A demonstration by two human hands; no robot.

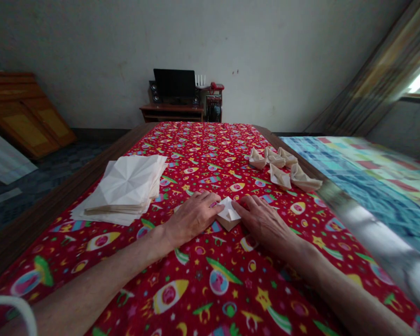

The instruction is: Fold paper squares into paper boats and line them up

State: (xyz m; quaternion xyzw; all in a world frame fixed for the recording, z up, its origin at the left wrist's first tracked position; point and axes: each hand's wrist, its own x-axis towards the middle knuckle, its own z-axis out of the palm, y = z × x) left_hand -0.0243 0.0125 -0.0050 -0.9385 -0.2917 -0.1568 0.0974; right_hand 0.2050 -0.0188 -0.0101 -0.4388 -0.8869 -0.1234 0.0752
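A small folded paper point(228, 212), white on top with a tan lower layer, lies flat on the red patterned cloth between my hands. My left hand point(196, 212) grips its left edge, thumb toward the middle and fingers curled. On the other side my right hand point(261, 217) holds the right edge with thumb and bent fingers. To the left rests a stack of creased paper sheets point(126, 184), the top one showing folds that radiate from its centre. Several folded paper boats point(280, 176) stand in a group at the right, beyond my right hand.
The red cloth point(210, 284) with rockets and stars covers a dark wooden table point(24, 224). A bed point(364, 177) adjoins on the right. Against the far wall stand a monitor point(175, 84) and a low desk point(171, 108); a wooden cabinet point(24, 112) is at the left.
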